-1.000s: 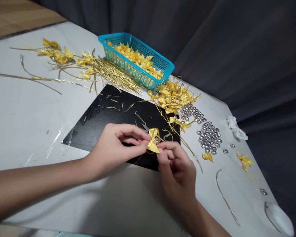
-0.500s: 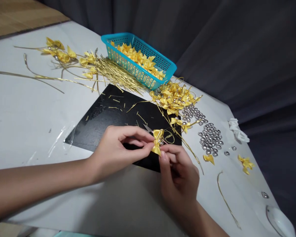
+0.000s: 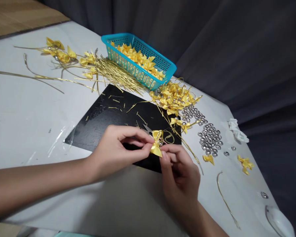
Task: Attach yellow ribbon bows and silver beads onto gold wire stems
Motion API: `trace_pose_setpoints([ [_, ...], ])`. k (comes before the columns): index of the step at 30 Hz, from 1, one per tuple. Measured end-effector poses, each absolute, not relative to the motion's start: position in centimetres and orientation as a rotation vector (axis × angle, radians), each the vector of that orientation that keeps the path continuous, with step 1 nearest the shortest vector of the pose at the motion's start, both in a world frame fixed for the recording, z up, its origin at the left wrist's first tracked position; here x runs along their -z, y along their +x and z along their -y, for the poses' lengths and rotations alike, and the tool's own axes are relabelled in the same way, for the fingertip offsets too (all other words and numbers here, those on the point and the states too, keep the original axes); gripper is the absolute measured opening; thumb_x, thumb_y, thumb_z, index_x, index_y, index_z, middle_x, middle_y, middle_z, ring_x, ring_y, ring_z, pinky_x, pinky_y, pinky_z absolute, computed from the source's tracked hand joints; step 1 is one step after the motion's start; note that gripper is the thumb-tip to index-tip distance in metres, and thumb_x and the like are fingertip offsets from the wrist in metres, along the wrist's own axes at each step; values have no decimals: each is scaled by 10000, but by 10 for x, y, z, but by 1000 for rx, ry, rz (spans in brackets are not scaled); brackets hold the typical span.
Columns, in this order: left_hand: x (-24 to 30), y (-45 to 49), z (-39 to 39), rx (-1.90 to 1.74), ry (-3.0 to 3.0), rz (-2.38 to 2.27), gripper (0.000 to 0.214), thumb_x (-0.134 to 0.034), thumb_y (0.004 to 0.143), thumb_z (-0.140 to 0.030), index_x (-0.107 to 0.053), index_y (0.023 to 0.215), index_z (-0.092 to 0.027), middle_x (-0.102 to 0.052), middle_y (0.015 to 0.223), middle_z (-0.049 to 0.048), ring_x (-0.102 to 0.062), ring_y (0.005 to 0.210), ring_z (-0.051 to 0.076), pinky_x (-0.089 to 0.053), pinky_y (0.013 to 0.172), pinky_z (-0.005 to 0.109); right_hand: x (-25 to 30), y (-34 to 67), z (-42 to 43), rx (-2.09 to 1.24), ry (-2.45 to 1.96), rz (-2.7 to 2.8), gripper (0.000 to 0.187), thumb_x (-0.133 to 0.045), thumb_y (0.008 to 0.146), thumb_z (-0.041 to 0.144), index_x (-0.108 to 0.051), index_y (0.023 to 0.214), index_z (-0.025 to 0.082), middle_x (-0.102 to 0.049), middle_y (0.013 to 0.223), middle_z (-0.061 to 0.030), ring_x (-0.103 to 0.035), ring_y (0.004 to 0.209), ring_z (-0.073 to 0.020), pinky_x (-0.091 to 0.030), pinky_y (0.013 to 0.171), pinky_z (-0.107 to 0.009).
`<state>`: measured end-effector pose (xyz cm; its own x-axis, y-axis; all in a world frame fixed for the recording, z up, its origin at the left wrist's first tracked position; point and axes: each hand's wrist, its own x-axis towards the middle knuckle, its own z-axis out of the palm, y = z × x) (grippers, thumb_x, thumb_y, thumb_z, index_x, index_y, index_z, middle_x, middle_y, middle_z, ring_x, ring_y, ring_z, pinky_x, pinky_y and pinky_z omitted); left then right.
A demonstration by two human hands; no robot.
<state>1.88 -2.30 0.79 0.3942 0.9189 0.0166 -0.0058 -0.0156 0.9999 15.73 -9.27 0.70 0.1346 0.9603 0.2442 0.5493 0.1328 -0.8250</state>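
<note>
A small yellow ribbon bow with gold cord and a silvery bead at its middle is held over the near right part of a black board. My left hand pinches the bow's left side between thumb and fingers. At its lower right tip, the thumb and forefinger of my right hand close on the ribbon's edge. Behind the bow, the blade of a pair of scissors shows on the board; the rest is mostly hidden. Short gold cord snippets lie scattered there.
A blue basket of yellow bows stands at the back, beside a bundle of gold cords. To the right lie a heap of corded bows, silver beads and crumpled white tissue. A white mouse sits near the right edge.
The bow has tilted slightly, its lower tip swinging a little to the right. My right hand has shifted slightly right; my left hand is nearly unmoved.
</note>
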Motion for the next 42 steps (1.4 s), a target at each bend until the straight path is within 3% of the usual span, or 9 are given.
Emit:
trace_pose_setpoints([
  [14, -8, 18, 25, -966, 1392, -917, 59, -651, 648, -151, -701, 663, -178, -741, 703, -1, -687, 629, 138, -558, 612, 153, -7, 158, 95, -632, -1545, 1485, 90, -436, 906, 221, -491, 845, 183, -362, 452, 87, -278, 351, -56, -191, 347, -184],
  [31, -7, 17, 27, -942, 1329, -861, 35, -686, 648, -143, -682, 671, -169, -720, 688, -12, -673, 630, 108, -539, 616, 109, -7, 159, 94, -551, -1449, 1534, 94, -451, 895, 132, -517, 862, 192, -328, 471, 90, -325, 378, -56, -230, 372, -183],
  [42, -6, 18, 26, -973, 1301, -834, 37, -680, 666, -131, -674, 672, -167, -700, 678, -22, -653, 633, 90, -524, 621, 101, -4, 159, 92, -579, -1402, 1548, 120, -450, 892, 110, -512, 880, 213, -323, 496, 96, -274, 389, -41, -209, 379, -171],
])
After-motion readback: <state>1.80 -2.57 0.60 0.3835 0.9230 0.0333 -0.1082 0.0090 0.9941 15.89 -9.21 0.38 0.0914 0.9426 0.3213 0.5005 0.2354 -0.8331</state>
